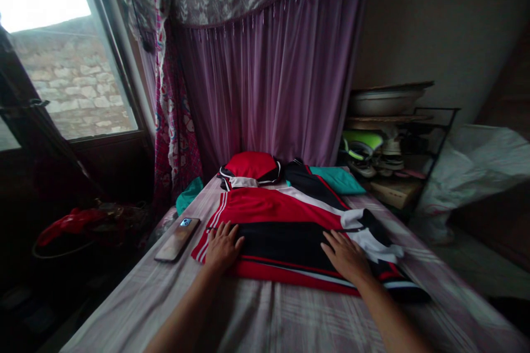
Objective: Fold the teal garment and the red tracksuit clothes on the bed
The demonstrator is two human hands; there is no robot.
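Observation:
A red, black and white tracksuit jacket (281,237) lies spread and partly folded on the cloth-covered table (265,320). My left hand (223,245) rests flat on its left end, near the white-striped hem, fingers spread. On the black panel toward the right lies my right hand (345,253), also flat with the fingers apart. One sleeve, black and white, reaches back from the garment, and dark and white parts bunch up at its right end. Neither hand grips the fabric.
Left of the jacket lies a phone (178,239). Behind it sit a folded red garment (250,168) and a teal cloth (337,179). A purple curtain (269,88) hangs at the back. To the right are a shoe rack (389,118) and a white sack (476,171).

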